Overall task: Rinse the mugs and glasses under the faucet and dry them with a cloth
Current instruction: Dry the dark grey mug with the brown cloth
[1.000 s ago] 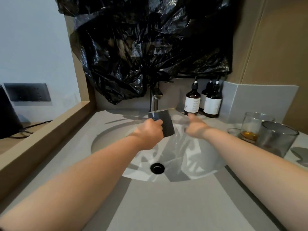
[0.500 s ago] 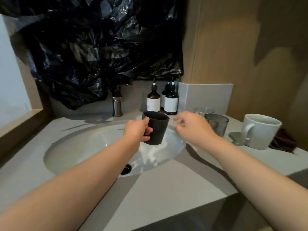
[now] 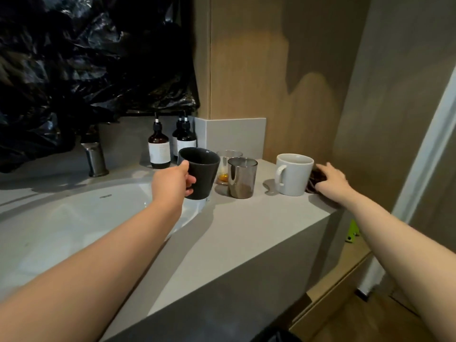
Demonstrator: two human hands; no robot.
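Mug work: left grip wraps the black mug, held upright. Right grip rests loose-fingered on the dark cloth beside the white mug, likely fetching it for drying.

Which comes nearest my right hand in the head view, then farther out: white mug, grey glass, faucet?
1. White mug, just left of the right hand.
2. Grey glass, mid-counter.
3. Faucet, far left.

Two mugs, two glasses, one cloth, one faucet; pump bottles apparently three, rear one half hidden.
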